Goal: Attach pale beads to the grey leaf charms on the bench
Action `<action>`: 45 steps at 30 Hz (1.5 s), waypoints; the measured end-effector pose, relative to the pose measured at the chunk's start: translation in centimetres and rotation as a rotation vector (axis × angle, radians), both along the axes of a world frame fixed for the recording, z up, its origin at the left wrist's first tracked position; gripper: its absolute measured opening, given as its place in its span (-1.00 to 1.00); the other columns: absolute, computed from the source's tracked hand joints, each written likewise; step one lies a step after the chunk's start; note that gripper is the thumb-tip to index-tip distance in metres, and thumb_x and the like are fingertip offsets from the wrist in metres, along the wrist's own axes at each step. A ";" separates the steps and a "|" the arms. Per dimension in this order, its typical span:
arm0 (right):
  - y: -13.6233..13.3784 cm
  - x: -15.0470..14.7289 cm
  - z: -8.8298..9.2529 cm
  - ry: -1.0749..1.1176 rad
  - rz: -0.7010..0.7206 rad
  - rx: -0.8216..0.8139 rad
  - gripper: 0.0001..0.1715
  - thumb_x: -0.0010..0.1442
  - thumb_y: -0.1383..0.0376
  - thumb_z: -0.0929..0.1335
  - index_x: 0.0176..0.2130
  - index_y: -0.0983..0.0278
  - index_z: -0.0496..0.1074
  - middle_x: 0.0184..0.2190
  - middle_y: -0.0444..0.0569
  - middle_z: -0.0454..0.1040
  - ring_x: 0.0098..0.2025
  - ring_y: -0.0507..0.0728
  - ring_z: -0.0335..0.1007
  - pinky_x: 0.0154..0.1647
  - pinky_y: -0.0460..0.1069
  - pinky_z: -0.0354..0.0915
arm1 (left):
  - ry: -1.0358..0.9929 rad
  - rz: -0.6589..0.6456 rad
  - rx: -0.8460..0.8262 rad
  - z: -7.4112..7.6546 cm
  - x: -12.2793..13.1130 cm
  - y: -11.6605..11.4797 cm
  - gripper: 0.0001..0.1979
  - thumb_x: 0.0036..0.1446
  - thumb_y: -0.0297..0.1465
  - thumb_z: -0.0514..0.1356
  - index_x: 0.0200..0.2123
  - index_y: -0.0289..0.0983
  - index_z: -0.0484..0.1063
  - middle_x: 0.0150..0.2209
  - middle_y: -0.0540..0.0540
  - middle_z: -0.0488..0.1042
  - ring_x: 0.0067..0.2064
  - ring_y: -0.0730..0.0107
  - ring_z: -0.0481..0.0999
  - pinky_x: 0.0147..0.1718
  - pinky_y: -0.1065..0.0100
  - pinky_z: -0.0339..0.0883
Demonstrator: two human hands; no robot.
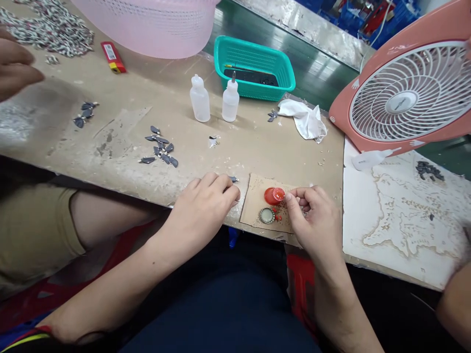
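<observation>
Right hand pinched narrow, fingertips just beside a red plastic cap on a cardboard pad; anything held too small to tell. Left hand loosely curled, holding nothing visible, near a dark leaf-shaped piece, long axis roughly sideways. Red lighter: label unreadable.

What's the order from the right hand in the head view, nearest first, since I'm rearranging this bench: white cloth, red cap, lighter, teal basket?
From the right hand:
1. Red cap, just left of the hand.
2. White cloth, straight ahead on the bench.
3. Teal basket, farther ahead and to the left.
4. Red-and-yellow lighter, far left.
</observation>
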State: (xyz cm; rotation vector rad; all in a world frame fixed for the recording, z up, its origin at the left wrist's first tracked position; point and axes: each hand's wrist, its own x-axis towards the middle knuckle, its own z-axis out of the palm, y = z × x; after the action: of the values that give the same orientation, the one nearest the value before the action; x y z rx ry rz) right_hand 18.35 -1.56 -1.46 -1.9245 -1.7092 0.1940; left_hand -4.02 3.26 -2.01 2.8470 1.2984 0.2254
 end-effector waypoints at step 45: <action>-5.3 -4.1 2.3 0.777 -0.026 0.213 -0.92 0.27 0.33 0.38 -0.29 0.17 0.51 -0.41 -0.20 0.31 -0.39 -0.02 0.22 -0.38 -0.06 0.21 | -1.604 0.185 -1.313 1.7 4.4 -4.2 -0.88 0.12 -0.53 0.37 -0.31 -0.19 0.64 -0.32 0.06 0.67 -0.31 0.56 0.65 -0.23 0.61 0.54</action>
State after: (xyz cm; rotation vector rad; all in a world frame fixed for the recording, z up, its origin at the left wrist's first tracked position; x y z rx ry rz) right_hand 14.22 -6.87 0.88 -1.4349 -1.1248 0.6287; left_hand 0.33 -0.99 -0.36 0.8224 0.6884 0.9013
